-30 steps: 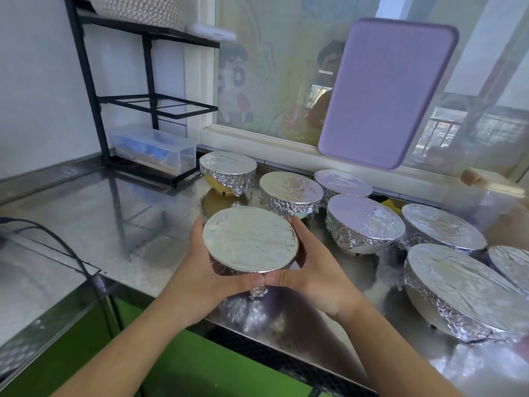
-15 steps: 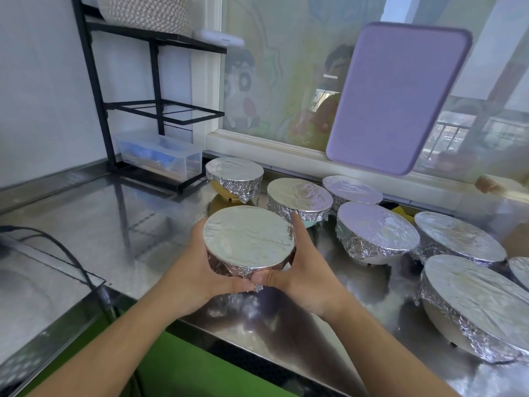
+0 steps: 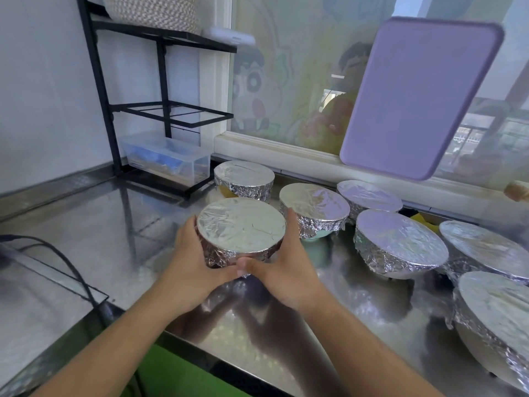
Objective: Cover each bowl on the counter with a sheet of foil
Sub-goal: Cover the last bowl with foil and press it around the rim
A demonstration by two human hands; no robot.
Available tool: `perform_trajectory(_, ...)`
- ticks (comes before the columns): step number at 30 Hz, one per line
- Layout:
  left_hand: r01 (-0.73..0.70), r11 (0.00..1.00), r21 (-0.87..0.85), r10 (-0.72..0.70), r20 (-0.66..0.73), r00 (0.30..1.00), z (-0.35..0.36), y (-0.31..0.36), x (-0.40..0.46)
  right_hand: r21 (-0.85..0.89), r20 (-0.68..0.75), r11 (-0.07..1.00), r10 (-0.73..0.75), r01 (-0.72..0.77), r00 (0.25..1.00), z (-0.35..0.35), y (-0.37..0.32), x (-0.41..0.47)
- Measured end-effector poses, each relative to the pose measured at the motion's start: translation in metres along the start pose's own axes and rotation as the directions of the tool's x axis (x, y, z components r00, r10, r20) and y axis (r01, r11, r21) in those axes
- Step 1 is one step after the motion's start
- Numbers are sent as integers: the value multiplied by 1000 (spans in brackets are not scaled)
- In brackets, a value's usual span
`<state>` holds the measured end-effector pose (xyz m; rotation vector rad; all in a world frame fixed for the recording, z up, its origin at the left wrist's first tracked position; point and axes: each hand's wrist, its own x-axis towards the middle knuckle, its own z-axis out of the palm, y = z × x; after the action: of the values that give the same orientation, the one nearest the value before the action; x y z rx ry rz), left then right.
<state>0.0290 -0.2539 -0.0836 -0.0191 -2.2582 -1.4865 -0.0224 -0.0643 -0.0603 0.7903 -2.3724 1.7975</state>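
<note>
Head view shows both hands, left hand [image 3: 189,262] and right hand [image 3: 289,270], still gripping the round foil-covered bowl [image 3: 240,233] at frame centre, now carried further over the steel bench [image 3: 86,239], so covering seems finished.

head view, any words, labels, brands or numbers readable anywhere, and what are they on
None can be read.
White case on the rack: a small mark, too blurred to read.
Window film: cartoon drawings only, no lettering visible.
Clear box: blue contents, no legible label.
Foil on the bowl held in the left hand and right hand: plain, as on the other bowls.
</note>
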Motion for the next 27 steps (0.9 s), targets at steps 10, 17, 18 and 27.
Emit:
perform_trajectory(10, 60, 998, 29, -58, -72, 996, 14, -7, 6, -6, -69, 995, 97, -97, 993, 14, 5, 8)
perform_trajectory(17, 80, 994, 74, -73, -84, 994, 10, -11, 11, -1, -111, 992, 125, -126, 986, 18, 5, 11)
perform_trajectory(18, 81, 993, 90, -74, -78, 994, 8, -12, 12, 1, -111, 993, 116, -116, 987, 19, 7, 12)
perform_trajectory(27, 94, 954, 285, -38, -196, 980, 15, -7, 7, -107, -98, 992, 57, -68, 993, 18, 11, 14)
